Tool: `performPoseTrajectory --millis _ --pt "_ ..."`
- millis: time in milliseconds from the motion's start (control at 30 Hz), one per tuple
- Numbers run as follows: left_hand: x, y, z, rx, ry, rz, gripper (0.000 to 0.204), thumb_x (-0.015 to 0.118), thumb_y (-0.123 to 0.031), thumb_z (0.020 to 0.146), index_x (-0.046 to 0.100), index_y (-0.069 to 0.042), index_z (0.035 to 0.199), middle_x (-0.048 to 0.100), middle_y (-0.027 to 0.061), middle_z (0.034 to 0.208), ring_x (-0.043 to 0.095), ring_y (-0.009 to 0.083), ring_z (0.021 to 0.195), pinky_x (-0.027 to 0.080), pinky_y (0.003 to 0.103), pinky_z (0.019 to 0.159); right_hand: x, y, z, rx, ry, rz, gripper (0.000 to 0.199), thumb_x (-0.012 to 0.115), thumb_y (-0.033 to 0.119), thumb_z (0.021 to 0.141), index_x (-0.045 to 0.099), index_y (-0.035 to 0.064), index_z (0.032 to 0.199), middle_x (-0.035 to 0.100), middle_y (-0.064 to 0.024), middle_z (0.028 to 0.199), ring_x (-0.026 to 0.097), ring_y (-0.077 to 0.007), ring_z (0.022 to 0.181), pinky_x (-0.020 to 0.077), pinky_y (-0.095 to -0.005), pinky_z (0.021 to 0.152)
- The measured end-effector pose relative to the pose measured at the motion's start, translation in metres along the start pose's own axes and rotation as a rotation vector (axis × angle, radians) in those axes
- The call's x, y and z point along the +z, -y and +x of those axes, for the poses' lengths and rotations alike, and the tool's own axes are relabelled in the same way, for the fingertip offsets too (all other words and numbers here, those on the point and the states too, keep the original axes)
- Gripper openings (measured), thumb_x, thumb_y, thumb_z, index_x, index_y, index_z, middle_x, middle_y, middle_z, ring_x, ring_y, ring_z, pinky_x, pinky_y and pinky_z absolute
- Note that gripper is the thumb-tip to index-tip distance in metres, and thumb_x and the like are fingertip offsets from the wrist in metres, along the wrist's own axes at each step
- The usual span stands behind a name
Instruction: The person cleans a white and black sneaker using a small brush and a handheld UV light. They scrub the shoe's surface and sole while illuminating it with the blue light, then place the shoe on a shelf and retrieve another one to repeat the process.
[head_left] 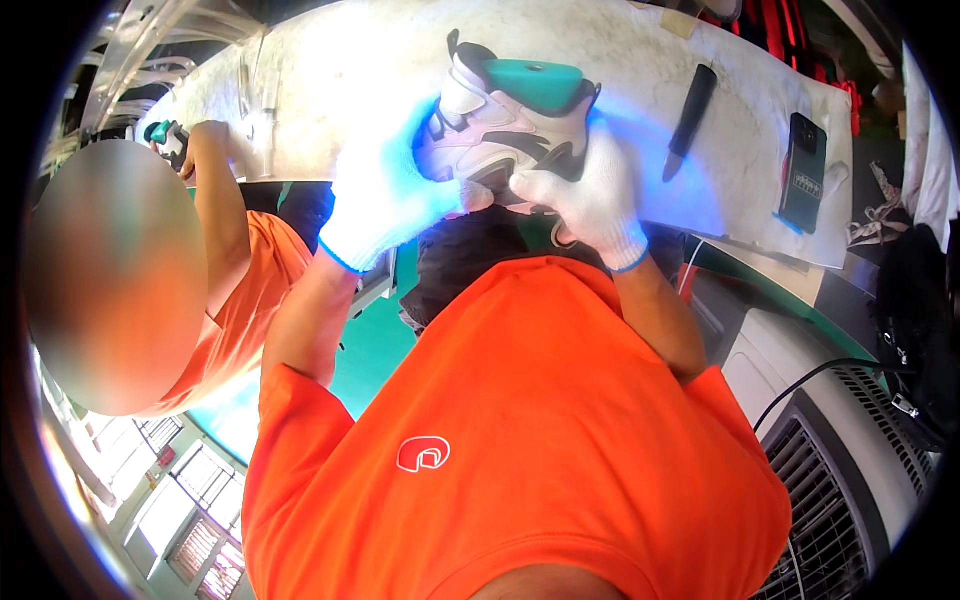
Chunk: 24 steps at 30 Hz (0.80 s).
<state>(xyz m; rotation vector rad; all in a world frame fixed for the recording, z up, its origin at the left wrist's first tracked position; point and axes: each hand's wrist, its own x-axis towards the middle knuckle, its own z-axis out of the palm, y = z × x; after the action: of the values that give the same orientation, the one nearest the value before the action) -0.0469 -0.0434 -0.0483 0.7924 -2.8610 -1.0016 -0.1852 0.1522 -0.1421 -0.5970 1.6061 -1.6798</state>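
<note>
1. Two gloved hands are on the shoe [500, 130]. It sits between them at the near edge of the surface [310, 90], green insert [535, 82] uppermost; can't tell whether the surface takes any weight.

2. Your left hand [385, 200] is part-curled on the shoe's left side, thumb along the near face. Fingers behind are hidden. Blue light washes out that glove.

3. Your right hand [590, 195] has the right side, also part-curled, thumb pressed low on the near face. Its finger wrap is hidden too.

4. Handling, my read: light to moderate weight, soft-panelled upper, firmer where the insert fills it. Not fragile, but the pale panels look easy to mark. Knit gloves may slide on smooth overlays.

5. Best hold, I'd say: both sides, low and opposed, as you have it. Keep thumbs off thin edges and leave the black loop [453, 42] alone; it looks flimsy.

6. Right of you: black-handled knife [690, 120], then phone [803, 172], both apart from your hands.
</note>
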Motion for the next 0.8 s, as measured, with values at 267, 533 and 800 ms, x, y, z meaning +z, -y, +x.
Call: performPoseTrajectory --millis 267,533,800 --pt "0.02 -0.019 0.001 -0.13 -0.102 0.127 0.072 0.102 -0.036 0.063 0.068 -0.004 0.118 0.078 0.0114 0.106 0.076 0.0225 0.095 0.06 0.037 0.089 0.003 -0.007 0.0 -0.179 -0.098 -0.1 0.071 0.096 0.034 0.084 0.063 -0.0048 0.134 0.079 -0.0189 0.118 0.078 -0.0302 0.108 0.0605 -0.0425 0.097" --pt "0.02 -0.003 0.014 0.245 -0.054 -0.115 0.116 0.111 -0.033 0.056 0.057 -0.005 0.155 0.078 0.015 0.127 0.075 0.0313 0.123 0.06 0.044 0.107 -0.043 0.007 -0.006 -0.057 0.217 -0.26 0.075 0.095 0.029 0.082 0.061 -0.0048 0.14 0.075 -0.0202 0.125 0.074 -0.0308 0.109 0.0581 -0.041 0.092" --pt "0.036 0.017 0.009 0.328 -0.062 -0.166 0.124 0.109 -0.056 0.058 0.053 0.001 0.153 0.074 0.0135 0.136 0.073 0.0257 0.125 0.06 0.04 0.108 -0.055 0.037 -0.002 0.163 0.349 -0.361 0.068 0.097 0.021 0.077 0.069 -0.0027 0.134 0.078 -0.0153 0.108 0.076 -0.0264 0.078 0.0627 -0.0383 0.064"
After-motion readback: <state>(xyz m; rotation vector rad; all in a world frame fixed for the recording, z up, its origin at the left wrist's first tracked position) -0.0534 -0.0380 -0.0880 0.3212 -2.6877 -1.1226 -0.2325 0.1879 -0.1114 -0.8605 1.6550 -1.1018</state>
